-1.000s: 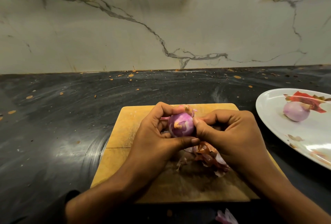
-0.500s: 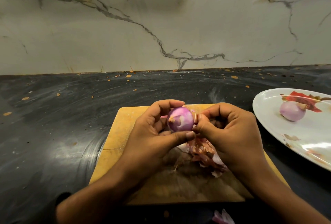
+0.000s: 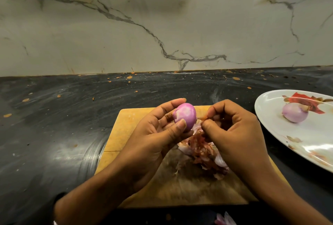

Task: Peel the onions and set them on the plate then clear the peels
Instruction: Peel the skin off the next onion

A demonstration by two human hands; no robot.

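While the left hand point(image 3: 153, 134) grips the smooth purple peeled onion point(image 3: 184, 116), long axis upright, the right hand's point(image 3: 234, 131) fingers point(image 3: 207, 125) pinch a thin strip of papery peel point(image 3: 202, 116) just beside it.

Wooden cutting board point(image 3: 137, 152) lies on dark stone counter point(image 3: 54, 125); pile of onion peels point(image 3: 203, 151) on it; white oval plate point(image 3: 306, 143) to its right, holding one peeled onion point(image 3: 294, 112).

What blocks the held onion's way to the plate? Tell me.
Only the right hand, which pinches a peel strip beside the onion in the left hand. Beyond it, bare counter reaches the plate.
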